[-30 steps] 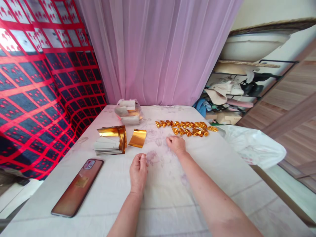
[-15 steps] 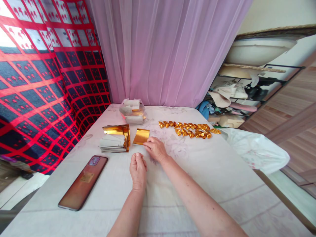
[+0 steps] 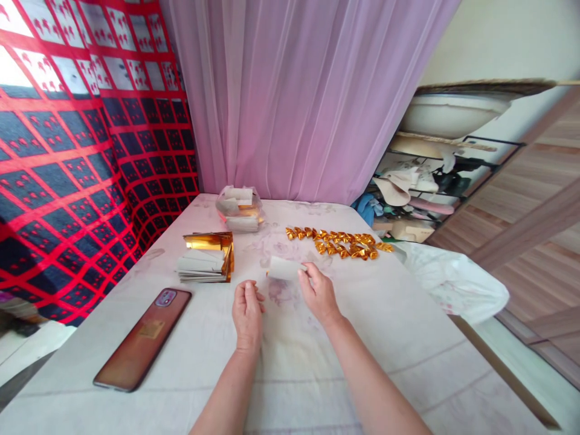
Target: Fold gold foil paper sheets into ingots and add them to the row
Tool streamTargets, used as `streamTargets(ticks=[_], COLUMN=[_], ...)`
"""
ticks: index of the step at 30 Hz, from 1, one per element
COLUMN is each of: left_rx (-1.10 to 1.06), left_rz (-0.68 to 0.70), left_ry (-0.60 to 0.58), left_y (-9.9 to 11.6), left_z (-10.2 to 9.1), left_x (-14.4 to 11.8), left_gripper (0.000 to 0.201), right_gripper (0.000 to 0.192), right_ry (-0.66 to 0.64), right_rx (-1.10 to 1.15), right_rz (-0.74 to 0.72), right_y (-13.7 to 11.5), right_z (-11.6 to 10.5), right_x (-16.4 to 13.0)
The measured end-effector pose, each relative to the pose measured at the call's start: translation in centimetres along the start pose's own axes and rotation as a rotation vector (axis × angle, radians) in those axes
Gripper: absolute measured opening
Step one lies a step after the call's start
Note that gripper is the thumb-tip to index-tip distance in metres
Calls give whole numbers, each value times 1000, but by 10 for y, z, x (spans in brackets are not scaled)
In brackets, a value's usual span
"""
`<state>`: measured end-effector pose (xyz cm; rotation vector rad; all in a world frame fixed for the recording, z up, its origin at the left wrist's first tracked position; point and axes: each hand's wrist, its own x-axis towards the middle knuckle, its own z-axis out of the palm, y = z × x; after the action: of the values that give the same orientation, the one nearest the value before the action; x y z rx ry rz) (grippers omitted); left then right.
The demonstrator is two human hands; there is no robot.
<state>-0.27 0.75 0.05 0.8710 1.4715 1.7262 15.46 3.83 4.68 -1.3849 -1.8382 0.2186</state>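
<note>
While pinched, foil sheet (image 3: 284,268) lengthwise leftward

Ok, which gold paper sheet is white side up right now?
The single sheet pinched in the right hand, lifted beside the left hand. The stack by the phone shows gold on top.

Rear: sheer lilac curtain (image 3: 299,96), backlit.
Left: red-and-navy checked blanket (image 3: 81,151), hung.
Right: cluttered metal shelf rack (image 3: 435,175); wood-grain panel (image 3: 534,229).
Surface: white floral-print tablecloth (image 3: 389,338).

No words, numbers or brand marks can be read anywhere; the phone (image 3: 142,338) at eight o'clock bears a small sticker on its back, too blurred to make out.
</note>
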Motion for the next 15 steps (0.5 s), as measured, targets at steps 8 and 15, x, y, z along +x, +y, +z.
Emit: streamTargets(ticks=[8, 15], left_rx=[80, 292], left_rz=[61, 260], left_ry=[-14, -160], left_y=[-3, -5], left_z=[0, -1], left_x=[1, 1], left_gripper=[42, 32], right_gripper=[39, 19], right_ry=[-109, -216], right_rx=[-11, -316], right_rz=[315, 321], right_y=[9, 22], right_z=[-22, 0], right_x=[-21, -40])
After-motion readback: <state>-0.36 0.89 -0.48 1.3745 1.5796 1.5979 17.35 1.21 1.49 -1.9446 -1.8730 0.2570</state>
